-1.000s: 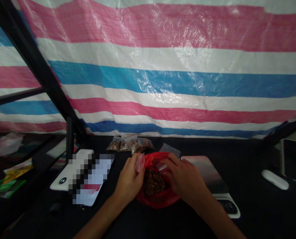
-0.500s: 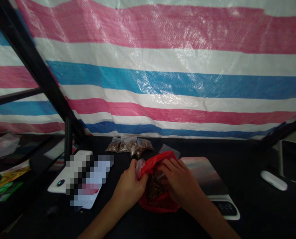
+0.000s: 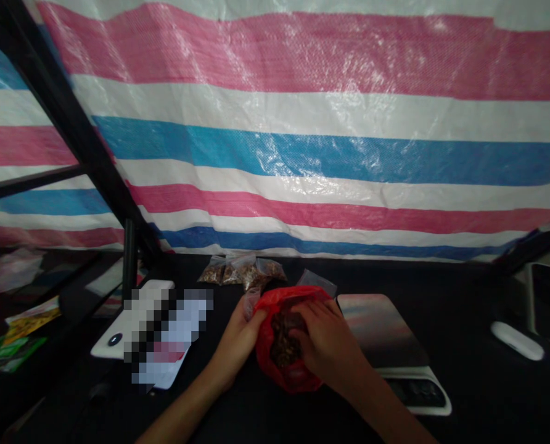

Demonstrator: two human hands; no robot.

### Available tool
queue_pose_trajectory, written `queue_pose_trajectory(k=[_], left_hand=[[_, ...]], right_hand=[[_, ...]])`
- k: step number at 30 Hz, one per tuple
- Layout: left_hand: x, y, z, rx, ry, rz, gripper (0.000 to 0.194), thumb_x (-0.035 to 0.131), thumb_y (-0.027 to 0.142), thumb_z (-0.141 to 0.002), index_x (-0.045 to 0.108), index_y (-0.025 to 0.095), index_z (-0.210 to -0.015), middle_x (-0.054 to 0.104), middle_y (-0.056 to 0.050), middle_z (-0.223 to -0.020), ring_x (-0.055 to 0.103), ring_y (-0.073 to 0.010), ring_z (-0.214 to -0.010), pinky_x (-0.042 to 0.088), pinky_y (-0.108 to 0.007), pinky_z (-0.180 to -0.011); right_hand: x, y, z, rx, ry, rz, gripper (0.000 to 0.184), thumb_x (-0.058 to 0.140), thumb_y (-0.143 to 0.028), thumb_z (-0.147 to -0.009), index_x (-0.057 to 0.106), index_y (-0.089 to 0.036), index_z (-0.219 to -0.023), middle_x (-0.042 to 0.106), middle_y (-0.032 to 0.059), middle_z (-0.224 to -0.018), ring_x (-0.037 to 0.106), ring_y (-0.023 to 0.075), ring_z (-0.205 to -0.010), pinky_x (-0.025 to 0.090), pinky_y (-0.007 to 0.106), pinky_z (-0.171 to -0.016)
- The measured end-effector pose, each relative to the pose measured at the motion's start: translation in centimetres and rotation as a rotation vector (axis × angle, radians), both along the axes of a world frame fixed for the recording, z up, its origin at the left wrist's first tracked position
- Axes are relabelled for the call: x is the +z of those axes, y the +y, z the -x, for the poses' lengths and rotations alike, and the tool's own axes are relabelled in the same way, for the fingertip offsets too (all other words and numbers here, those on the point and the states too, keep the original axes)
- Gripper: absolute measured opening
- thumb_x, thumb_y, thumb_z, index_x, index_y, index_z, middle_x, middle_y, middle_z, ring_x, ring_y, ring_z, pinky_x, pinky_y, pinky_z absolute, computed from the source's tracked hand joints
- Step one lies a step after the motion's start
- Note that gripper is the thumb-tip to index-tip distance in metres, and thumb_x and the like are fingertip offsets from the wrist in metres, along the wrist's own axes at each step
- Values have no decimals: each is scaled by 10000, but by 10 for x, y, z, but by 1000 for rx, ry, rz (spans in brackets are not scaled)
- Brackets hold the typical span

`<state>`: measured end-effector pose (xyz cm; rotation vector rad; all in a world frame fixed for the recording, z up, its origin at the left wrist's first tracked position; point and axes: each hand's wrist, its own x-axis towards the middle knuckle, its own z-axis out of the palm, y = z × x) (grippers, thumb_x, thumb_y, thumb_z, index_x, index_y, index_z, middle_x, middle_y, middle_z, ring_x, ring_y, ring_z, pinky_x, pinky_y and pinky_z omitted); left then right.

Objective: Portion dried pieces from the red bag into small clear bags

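Observation:
A red plastic bag (image 3: 266,370) stands with its mouth wide, holding dark brown, dry-looking loose bits (image 3: 284,351). My left hand (image 3: 238,336) is closed on the bag's left rim, the thumb over the edge. A small clear plastic bag (image 3: 251,302) is bunched at the same fingers. My right hand (image 3: 325,333) reaches into the mouth from the right, fingers curled over the contents. What lies between those fingertips is hidden. Behind the red bag sit several small clear zip bags (image 3: 242,271) filled with brown bits.
A digital scale (image 3: 381,327) lies to the right, with a flat clear bag (image 3: 319,282) behind it. Further right is a white rounded case (image 3: 517,340). At left are a white device (image 3: 157,287), partly blurred out, and green and yellow packets (image 3: 13,351). A striped sheet (image 3: 303,154) hangs behind.
My right hand has gone from the far rim down into the red bag. The bag's mouth has widened and shows more of its contents. My left hand has shifted slightly left.

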<state>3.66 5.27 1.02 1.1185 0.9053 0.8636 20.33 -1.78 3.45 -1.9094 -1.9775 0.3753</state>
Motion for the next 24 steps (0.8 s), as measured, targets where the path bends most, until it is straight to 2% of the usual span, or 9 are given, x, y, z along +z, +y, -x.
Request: queue_pose_trajectory(k=[3, 7, 11, 18, 21, 24], left_hand=[[6, -1, -1, -56, -23, 7, 424, 718, 454, -770, 671, 166, -1078, 761, -72, -1021, 712, -267, -997, 555, -409, -899], [6, 1, -2, -19, 29, -62, 405, 742, 499, -747, 698, 173, -983, 765, -63, -937, 716, -265, -975, 557, -400, -896], [5, 3, -2, 22, 51, -120, 413, 737, 522, -750, 699, 186, -987, 758, -68, -958, 705, -275, -1023, 553, -407, -922], [17, 3, 3, -49, -43, -116, 448, 769, 426, -733, 640, 170, -1077, 728, -78, -1006, 691, -274, -976, 530, -414, -926], [17, 5, 9, 54, 31, -197, 406, 753, 414, -743, 614, 171, -1036, 684, -66, -1012, 662, -258, -977, 525, -368, -884], [13, 8, 14, 190, 134, -360, 338, 690, 428, -811, 607, 186, -1031, 650, -47, -1013, 639, -239, -979, 511, -342, -868]], right_hand=[[-1, 1, 2, -32, 6, 6, 171, 613, -204, -913, 667, -186, -1074, 727, 83, -1131, 615, 259, -1100, 327, 389, -1009], [-4, 2, 4, -45, -16, -16, 207, 616, -247, -937, 663, -198, -1133, 695, 92, -1209, 582, 283, -1153, 339, 399, -986], [-7, 3, 4, -33, -10, 6, 227, 607, -220, -940, 658, -201, -1161, 692, 86, -1223, 580, 283, -1168, 338, 405, -994], [-7, 4, 1, -53, 172, -70, 211, 609, -161, -910, 663, -198, -1111, 732, 71, -1157, 633, 250, -1105, 369, 389, -988], [-7, 7, -5, -44, 244, -132, 201, 600, -141, -900, 674, -203, -1076, 746, 61, -1129, 645, 247, -1082, 390, 391, -984], [-6, 10, -12, -46, 255, -166, 194, 595, -145, -901, 686, -201, -1064, 751, 67, -1120, 646, 257, -1071, 409, 402, -977]])
